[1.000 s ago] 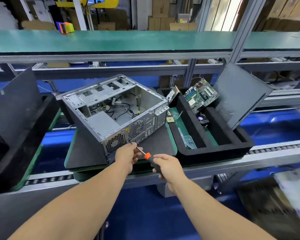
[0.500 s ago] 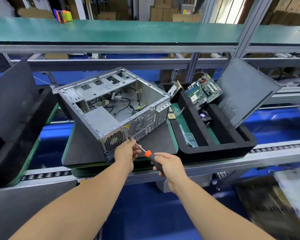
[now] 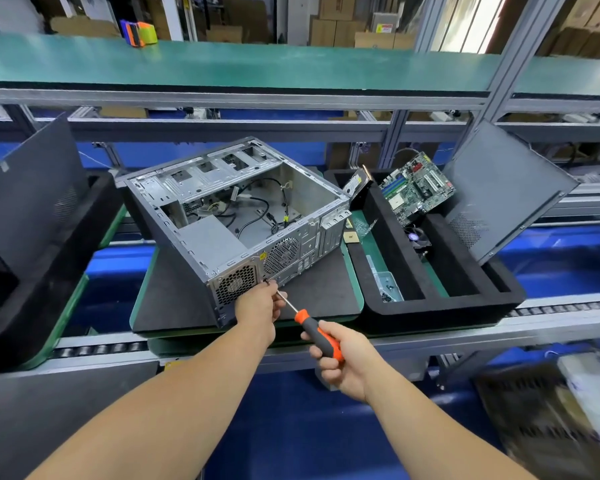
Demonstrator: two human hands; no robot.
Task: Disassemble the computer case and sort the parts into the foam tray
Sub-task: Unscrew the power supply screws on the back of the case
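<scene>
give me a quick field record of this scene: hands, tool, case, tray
left hand: at the case's rear panel, fingers on the screwdriver shaft near its tip
right hand: grips the screwdriver handle
screwdriver: orange and black, tip at the rear panel
computer case: side open, tilted on a dark wedge, cables inside
foam tray: right of the case, holds motherboard and small parts

Both my forearms are bare up to the frame's edge, no sleeves, gloves, watch or rings on my left hand (image 3: 258,304) or right hand (image 3: 343,358).
</scene>
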